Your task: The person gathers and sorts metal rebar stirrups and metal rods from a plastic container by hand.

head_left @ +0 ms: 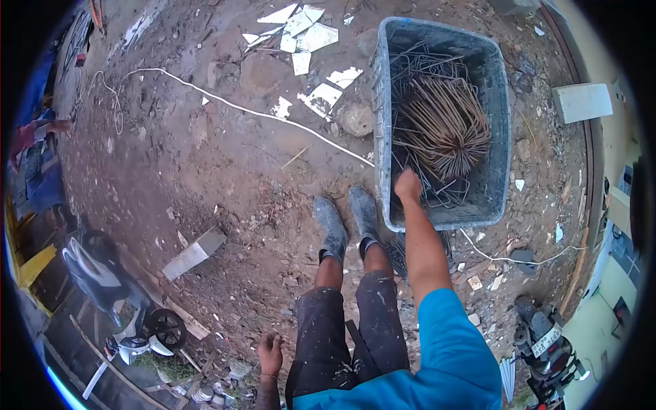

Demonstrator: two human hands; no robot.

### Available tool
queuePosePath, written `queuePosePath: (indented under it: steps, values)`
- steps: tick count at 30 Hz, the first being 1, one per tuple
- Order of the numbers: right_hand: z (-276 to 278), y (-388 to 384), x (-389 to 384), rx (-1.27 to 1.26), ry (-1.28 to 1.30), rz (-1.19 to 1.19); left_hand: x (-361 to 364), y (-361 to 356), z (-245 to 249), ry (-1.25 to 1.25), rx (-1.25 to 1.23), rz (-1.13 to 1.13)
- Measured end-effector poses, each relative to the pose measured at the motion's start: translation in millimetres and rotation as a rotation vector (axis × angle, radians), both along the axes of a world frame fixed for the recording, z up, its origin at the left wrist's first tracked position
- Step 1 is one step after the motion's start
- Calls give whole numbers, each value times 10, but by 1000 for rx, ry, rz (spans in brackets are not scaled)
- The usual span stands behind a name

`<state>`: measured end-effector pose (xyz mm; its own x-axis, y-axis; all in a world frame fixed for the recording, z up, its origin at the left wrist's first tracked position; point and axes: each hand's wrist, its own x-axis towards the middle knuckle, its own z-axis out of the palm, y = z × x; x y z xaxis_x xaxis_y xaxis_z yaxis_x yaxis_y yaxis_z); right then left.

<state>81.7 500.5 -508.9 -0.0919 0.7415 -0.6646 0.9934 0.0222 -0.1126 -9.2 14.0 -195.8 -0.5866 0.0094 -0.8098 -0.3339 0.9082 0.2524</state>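
My right hand (408, 185) reaches into a large grey plastic bin (505, 130), near its left wall. The fingers look curled closed, but whatever they may hold is hidden beneath the hand. In the bin, just above and to the right of the hand, lies a bundle of rusty bent steel rods (447, 119). Darker bent steel rods (427, 65) lie loose around it. My left hand (270, 354) hangs beside my left thigh with loosely bent fingers and nothing visible in it.
Broken white tile pieces (311, 37) and a white cable (253, 111) lie on the muddy ground. More bent rods (398, 256) lie by the bin's near edge. A white block (195, 253) and a motorcycle (130, 301) are at left, another motorcycle (547, 345) at right. A person (31, 137) is at far left.
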Motion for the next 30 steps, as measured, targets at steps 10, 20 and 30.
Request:
queuePosePath:
  steps: [10, 20, 30]
  values:
    - [2345, -191, 879, -332, 632, -250, 52, 2041, -260, -100, 521, -202]
    - [3180, -1025, 403, -90, 792, -209, 122, 3523, -50, -272, 821, -82]
    - [3057, -1596, -14, 13, 879, -51, -176, 3071, 219, -204, 691, -36]
